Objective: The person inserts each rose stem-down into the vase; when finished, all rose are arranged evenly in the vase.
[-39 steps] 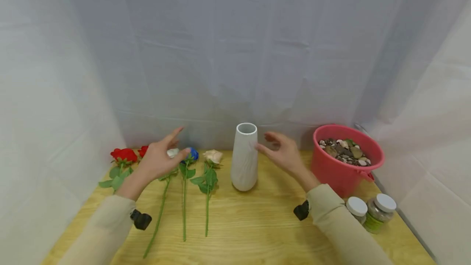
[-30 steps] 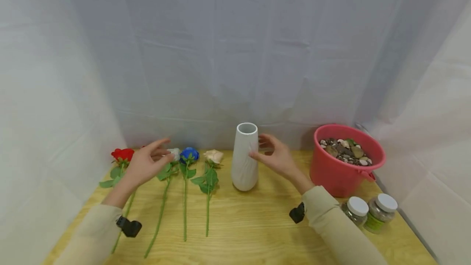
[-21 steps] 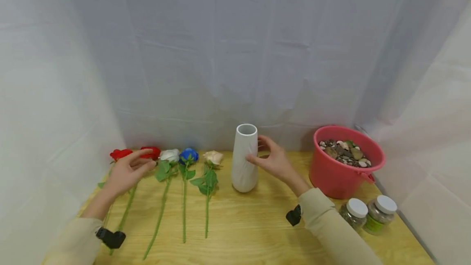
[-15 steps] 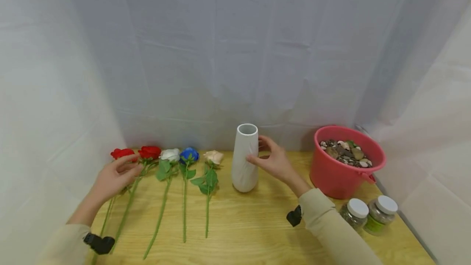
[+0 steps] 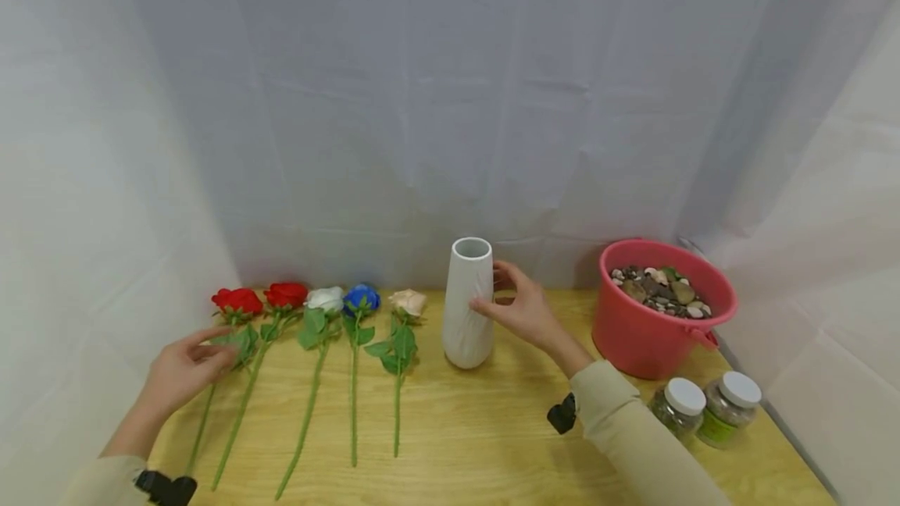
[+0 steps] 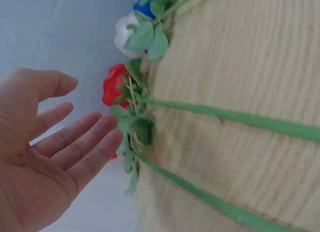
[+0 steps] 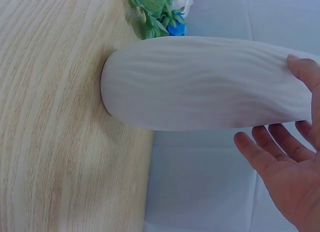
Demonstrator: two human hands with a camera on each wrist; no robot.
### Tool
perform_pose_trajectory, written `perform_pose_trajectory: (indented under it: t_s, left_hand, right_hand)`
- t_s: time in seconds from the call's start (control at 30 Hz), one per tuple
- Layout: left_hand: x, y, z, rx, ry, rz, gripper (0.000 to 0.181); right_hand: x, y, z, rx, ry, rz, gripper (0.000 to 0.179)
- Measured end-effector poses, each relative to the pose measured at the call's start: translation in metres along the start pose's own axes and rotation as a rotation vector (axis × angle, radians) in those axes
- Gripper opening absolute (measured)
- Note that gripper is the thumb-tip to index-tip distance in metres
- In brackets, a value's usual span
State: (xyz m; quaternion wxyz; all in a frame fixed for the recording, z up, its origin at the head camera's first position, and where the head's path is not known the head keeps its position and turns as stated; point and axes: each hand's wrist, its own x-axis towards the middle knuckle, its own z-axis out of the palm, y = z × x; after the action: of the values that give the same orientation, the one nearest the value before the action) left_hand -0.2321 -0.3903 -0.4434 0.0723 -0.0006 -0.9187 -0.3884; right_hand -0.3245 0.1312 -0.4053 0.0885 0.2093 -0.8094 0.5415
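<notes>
My right hand (image 5: 523, 309) holds the white ceramic vase (image 5: 467, 318) by its upper right side, thumb on the front and fingers round behind. The vase stands upright on the wooden table; the right wrist view shows its rippled surface (image 7: 200, 84). My left hand (image 5: 184, 369) hovers over the leaves of the leftmost red rose (image 5: 237, 301), holding nothing. In the left wrist view the left hand's fingers (image 6: 85, 142) are spread and relaxed, tips close to the leaves. Beside it lie a second red rose (image 5: 285, 294), a white rose (image 5: 325, 300), a blue rose (image 5: 362, 299) and a cream rose (image 5: 408, 302).
A pink bucket (image 5: 636, 346) filled with stones stands at the right. In front of it are two clear jars with white lids, one jar (image 5: 678, 408) partly behind the right sleeve and another jar (image 5: 727, 410). White sheeting (image 5: 422, 100) encloses the table's back and sides.
My left hand has moved left and toward me, from above the white and blue roses to the leftmost red rose. My right hand has closed in on the vase and taken hold of it.
</notes>
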Motion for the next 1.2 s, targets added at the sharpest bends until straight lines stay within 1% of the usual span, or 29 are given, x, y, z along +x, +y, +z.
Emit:
perform_pose_trajectory:
  t_s: [0.1, 0.2, 0.33, 0.43, 0.6, 0.67, 0.73, 0.83, 0.93, 1.1, 1.2]
  left_hand:
    - [-0.001, -0.009, -0.001, -0.006, 0.01, -0.019, 0.055]
    - [-0.002, -0.018, -0.001, -0.006, 0.03, -0.018, 0.053]
    - [-0.004, -0.028, -0.001, 0.016, 0.04, -0.027, 0.051]
    - [-0.005, -0.034, -0.001, 0.015, 0.034, -0.054, 0.052]
    - [-0.006, -0.04, -0.003, 0.09, 0.023, -0.101, 0.055]
    - [-0.007, -0.042, -0.003, 0.103, 0.005, -0.123, 0.057]
    - [-0.007, -0.045, -0.002, 0.081, -0.014, -0.153, 0.058]
    - [-0.007, -0.05, 0.0, 0.02, -0.042, -0.181, 0.059]
    - [-0.006, -0.054, 0.002, -0.026, -0.052, -0.201, 0.059]
    - [-0.005, -0.059, 0.004, -0.035, -0.058, -0.22, 0.058]
    - [-0.004, -0.059, 0.003, -0.033, -0.077, -0.229, 0.058]
  right_hand:
    - [-0.001, -0.001, 0.0, 0.003, -0.002, -0.003, 0.073]
    - [-0.001, 0.0, 0.0, -0.014, -0.003, -0.005, 0.073]
    - [-0.001, -0.001, -0.001, -0.035, -0.008, 0.004, 0.072]
    - [-0.001, -0.002, -0.002, -0.041, -0.012, 0.014, 0.073]
    - [-0.001, -0.003, -0.002, -0.056, -0.012, 0.014, 0.073]
    - [0.0, -0.003, -0.002, -0.054, -0.01, 0.008, 0.073]
    - [0.0, -0.003, -0.002, -0.044, -0.013, -0.001, 0.073]
    - [0.001, -0.003, -0.002, -0.03, -0.016, -0.002, 0.073]
    - [0.001, -0.003, -0.002, -0.041, -0.014, 0.005, 0.072]
    - [0.001, -0.002, -0.003, -0.091, -0.011, 0.004, 0.072]
    - [0.001, -0.001, -0.003, -0.102, -0.013, 0.003, 0.072]
